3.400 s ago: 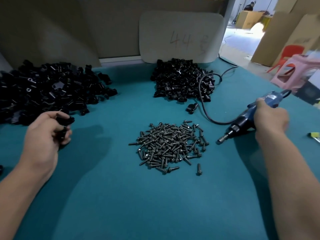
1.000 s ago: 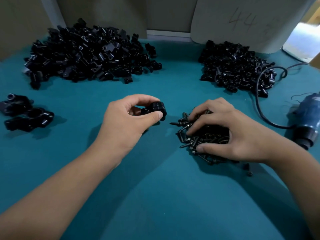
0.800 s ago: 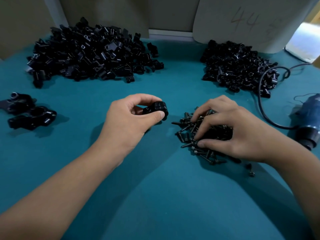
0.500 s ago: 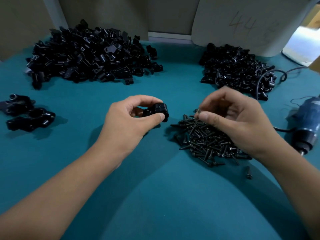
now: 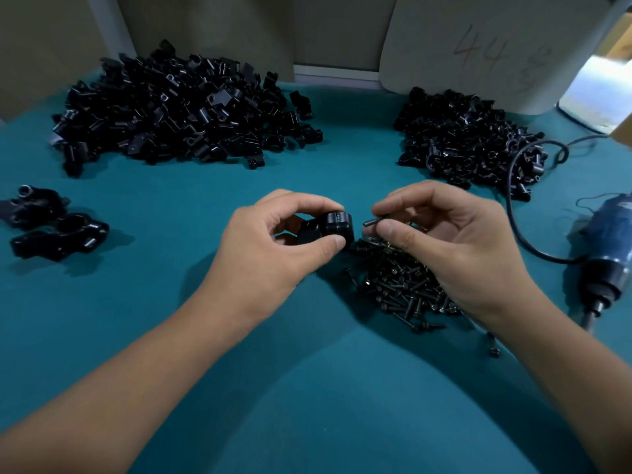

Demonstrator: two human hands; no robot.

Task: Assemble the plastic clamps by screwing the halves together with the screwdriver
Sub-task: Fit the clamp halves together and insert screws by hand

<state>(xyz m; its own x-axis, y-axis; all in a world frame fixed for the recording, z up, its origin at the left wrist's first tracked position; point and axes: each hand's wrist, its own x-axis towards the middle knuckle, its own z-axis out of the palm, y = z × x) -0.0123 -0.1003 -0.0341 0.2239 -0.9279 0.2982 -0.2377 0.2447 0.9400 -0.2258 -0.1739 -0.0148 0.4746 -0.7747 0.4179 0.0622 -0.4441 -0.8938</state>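
A black plastic clamp [image 5: 326, 228] is held just above the teal desk [image 5: 307, 388] at centre frame, pinched between the thumb and curled fingers of the left hand [image 5: 270, 249], whose grip is clamped on it. Just beside the clamp, to its right, a dark screw [image 5: 372, 221] is pinched between the thumb and forefinger of the right hand [image 5: 455, 248], its tip pointed toward the clamp but apart from it; that grip is closed on the screw. Beneath the right hand, a heap of loose screws [image 5: 400, 289] is spread on the desk, with 1 stray screw [image 5: 492, 348] lying apart near the right forearm. A blue electric screwdriver [image 5: 605, 254] is seen lying untouched at the right edge, its black cord [image 5: 519, 213] looping back toward the far side. At the far left, a large pile of black clamp halves [image 5: 178, 107] is heaped; at the far right, a smaller pile [image 5: 468, 142] is seen. Near the left edge, 2 dark assembled pieces [image 5: 51, 224] are lying together. A pale board [image 5: 485, 49] marked "44" is propped against the wall behind the smaller pile.
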